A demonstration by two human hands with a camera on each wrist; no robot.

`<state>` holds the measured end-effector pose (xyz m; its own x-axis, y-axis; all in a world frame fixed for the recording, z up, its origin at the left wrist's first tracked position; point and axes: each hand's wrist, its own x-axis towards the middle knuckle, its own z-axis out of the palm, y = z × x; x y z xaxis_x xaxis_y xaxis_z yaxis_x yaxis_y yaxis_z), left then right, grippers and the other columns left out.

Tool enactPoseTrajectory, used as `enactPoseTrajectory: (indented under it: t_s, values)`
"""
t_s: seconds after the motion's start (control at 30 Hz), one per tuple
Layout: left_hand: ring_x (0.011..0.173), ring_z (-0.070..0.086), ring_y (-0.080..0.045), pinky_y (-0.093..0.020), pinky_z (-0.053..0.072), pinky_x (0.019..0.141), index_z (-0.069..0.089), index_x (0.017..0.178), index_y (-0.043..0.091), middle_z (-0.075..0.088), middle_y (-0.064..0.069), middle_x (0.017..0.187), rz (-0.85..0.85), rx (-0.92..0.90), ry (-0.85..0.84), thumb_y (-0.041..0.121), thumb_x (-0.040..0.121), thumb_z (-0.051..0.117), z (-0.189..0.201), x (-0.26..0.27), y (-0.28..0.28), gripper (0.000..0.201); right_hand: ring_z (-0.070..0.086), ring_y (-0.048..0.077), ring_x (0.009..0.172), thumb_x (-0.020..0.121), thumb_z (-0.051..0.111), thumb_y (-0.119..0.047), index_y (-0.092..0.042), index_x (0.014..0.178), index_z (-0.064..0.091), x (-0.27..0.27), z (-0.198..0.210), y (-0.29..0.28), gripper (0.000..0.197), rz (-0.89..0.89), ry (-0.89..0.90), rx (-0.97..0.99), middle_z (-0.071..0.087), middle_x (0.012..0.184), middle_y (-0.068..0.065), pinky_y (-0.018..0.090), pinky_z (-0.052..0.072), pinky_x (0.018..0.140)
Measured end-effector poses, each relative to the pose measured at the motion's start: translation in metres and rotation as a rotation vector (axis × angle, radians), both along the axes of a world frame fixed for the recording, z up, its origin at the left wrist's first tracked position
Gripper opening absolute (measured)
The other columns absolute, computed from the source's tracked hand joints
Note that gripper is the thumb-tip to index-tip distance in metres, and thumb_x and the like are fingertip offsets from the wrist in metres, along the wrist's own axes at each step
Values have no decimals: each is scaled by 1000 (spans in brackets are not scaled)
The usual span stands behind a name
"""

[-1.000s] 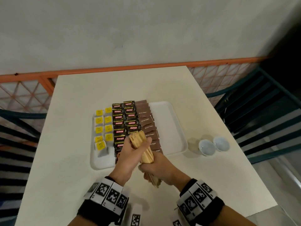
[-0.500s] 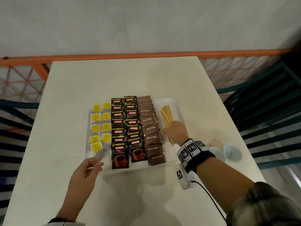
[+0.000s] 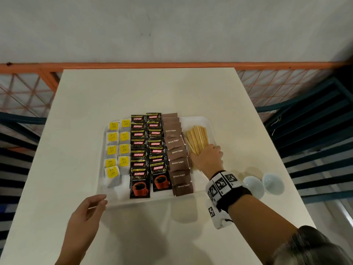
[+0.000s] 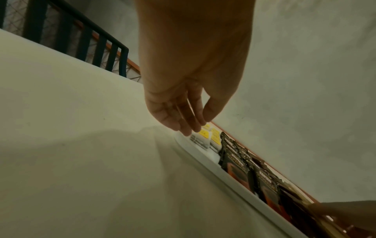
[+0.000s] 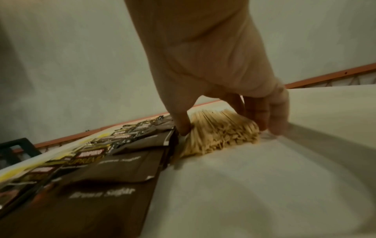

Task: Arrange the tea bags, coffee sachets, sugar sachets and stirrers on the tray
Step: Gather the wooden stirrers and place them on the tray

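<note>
A white tray [image 3: 210, 127] on the table carries yellow-tagged tea bags [image 3: 118, 148] at the left, black coffee sachets [image 3: 149, 150] in the middle and brown sugar sachets [image 3: 176, 152] right of them. A bundle of wooden stirrers [image 3: 196, 138] lies in the tray's right part and fans out at its far end. My right hand [image 3: 206, 155] lies over the near half of the bundle. In the right wrist view the stirrers [image 5: 219, 133] sit between the thumb and the fingers [image 5: 264, 116]. My left hand [image 3: 99, 201] hovers at the tray's front left corner with relaxed fingers and holds nothing.
Two small white bowls [image 3: 254, 186] stand on the table right of the tray, close to my right wrist. An orange railing [image 3: 172, 65] runs behind the table. Dark blue bars [image 3: 315, 131] flank both sides. Bare tabletop [image 3: 143, 92] lies beyond the tray and in front of it.
A second ago both hands held the stirrer bundle over the tray's front. The right hand has laid it on the tray's right side. The left hand let go and moved to the front left corner.
</note>
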<state>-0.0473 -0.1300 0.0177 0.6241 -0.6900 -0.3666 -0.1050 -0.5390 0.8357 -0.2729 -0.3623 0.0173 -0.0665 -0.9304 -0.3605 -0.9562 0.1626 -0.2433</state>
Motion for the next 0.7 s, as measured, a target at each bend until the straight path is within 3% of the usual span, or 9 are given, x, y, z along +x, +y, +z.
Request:
enactPoseTrajectory:
  t_s: [0.07, 0.13, 0.2, 0.27, 0.33, 0.43, 0.57, 0.7]
  values:
    - [90, 60, -22, -13, 44, 67, 65, 94, 20, 64, -3, 97, 2, 19, -78, 12, 89, 56, -4, 1, -1, 13, 40, 30, 116, 85, 48, -57, 1, 132, 32, -4, 3, 3, 76, 42, 42, -22, 39, 126, 16, 41, 40, 95]
    - [85, 59, -24, -10, 43, 63, 64, 95, 15, 62, -7, 98, -7, 47, -202, 9, 87, 57, -10, 5, -3, 12, 42, 30, 112, 92, 41, -45, -1, 127, 38, -11, 8, 6, 56, 71, 24, -108, 41, 124, 17, 40, 40, 93]
    - [81, 57, -28, -17, 43, 69, 62, 98, 8, 60, -14, 99, -24, 75, -336, 5, 85, 60, -19, 11, -7, 14, 44, 28, 106, 95, 39, -29, -1, 121, 41, -23, 12, 9, 38, 90, 36, -185, 44, 120, 18, 35, 41, 89]
    - [78, 56, -29, -33, 45, 75, 58, 103, 4, 59, -19, 99, -32, 110, -372, 5, 83, 61, -26, 18, -13, 20, 46, 27, 105, 93, 42, -14, -1, 118, 40, -36, 13, 11, 29, 102, 107, -166, 45, 118, 18, 31, 41, 88]
    - [77, 56, -29, -39, 46, 73, 54, 106, 2, 60, -19, 98, -29, 146, -343, 8, 84, 61, -27, 21, -21, 24, 49, 26, 107, 92, 40, -8, 1, 117, 40, -48, 11, 12, 27, 127, 184, -87, 47, 120, 18, 29, 42, 89]
    - [72, 54, -29, -33, 39, 66, 54, 104, 1, 63, -19, 90, -38, 131, -349, 6, 85, 58, -27, 22, -27, 21, 56, 25, 108, 94, 36, -7, 1, 116, 42, -60, 4, 16, 24, 162, 211, 16, 53, 119, 15, 27, 45, 89]
    - [74, 52, -26, -29, 35, 70, 60, 98, -1, 64, -17, 87, -52, 159, -375, 5, 86, 56, -24, 24, -26, 14, 62, 27, 100, 94, 35, -5, 0, 110, 44, -63, 0, 18, 19, 127, 161, 71, 60, 110, 14, 30, 48, 79]
    - [74, 56, -27, -29, 39, 71, 62, 97, -1, 67, -19, 90, -75, 162, -382, 4, 85, 57, -27, 32, -25, 14, 60, 25, 104, 94, 36, -4, 0, 114, 42, -60, 2, 15, 21, 143, 155, 90, 58, 115, 13, 28, 47, 83]
